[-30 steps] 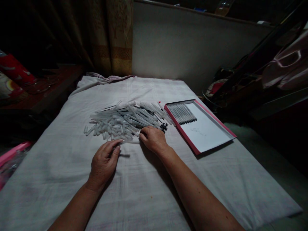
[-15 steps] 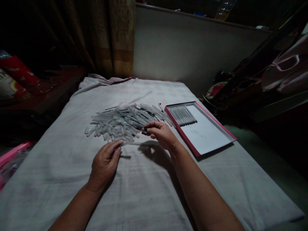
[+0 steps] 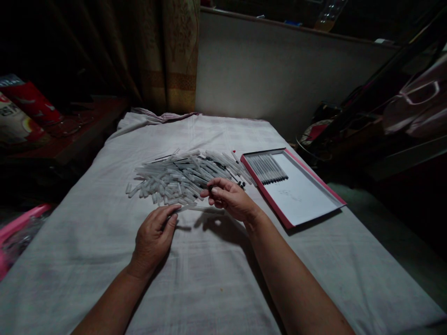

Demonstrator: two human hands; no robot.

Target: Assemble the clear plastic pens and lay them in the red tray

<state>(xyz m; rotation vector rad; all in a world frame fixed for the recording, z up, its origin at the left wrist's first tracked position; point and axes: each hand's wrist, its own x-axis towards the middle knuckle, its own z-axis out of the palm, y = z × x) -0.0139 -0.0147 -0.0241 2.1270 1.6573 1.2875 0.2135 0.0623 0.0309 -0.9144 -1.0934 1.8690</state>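
Both forearms run in from the bottom edge, which cuts them off. Between them and out to the right spreads a broad stretch of the white cloth (image 3: 195,284), creased and faintly checked, with one tiny yellowish speck on it. The left hand (image 3: 153,237) rests low over the cloth, thumb and forefinger closed on a translucent pen tube (image 3: 184,207); the tube's near end is hidden in the grip. The right hand (image 3: 232,200) is raised above its own shadow, fingertips pinching a small black piece (image 3: 210,189), too dark and too covered to name more closely. Another clear tube (image 3: 207,211) lies on the cloth between the hands.

Just beyond sits the heap of pen parts (image 3: 171,179), clear tubes and caps crossing one another, too tangled to count. Black end pieces (image 3: 242,185) lie beside the right hand, partly behind it. To the right, close to the heap, a red-rimmed box tray (image 3: 287,222) holds a row of black-tipped pens (image 3: 267,168) at its far left; faint marks on its floor cannot be read.

The cloth's right edge slants down toward a dark floor. At left, a pink basket (image 3: 24,221) is cut off by the frame. Farther back hang patterned curtains (image 3: 179,60) beside a pale wall (image 3: 279,70); the corners sink into shadow.
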